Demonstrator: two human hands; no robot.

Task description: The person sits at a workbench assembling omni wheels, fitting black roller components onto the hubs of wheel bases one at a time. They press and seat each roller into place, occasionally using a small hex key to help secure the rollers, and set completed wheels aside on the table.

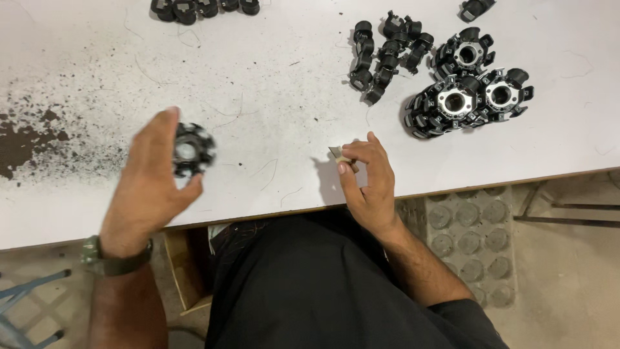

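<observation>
At near left of the white, scratched tabletop (271, 97), a round black plastic toothed ring with a pale metal centre (191, 150) sits blurred in the left hand (152, 187), thumb and fingers curled around its rim. Right of it, near the table's front edge, the right hand (368, 181) pinches a small flat grey-brown piece (338, 154) between thumb and forefinger. Farther right lie three more such rings (468, 90), a heap of loose black clips (384, 58), and dark grit (39, 136) at far left.
</observation>
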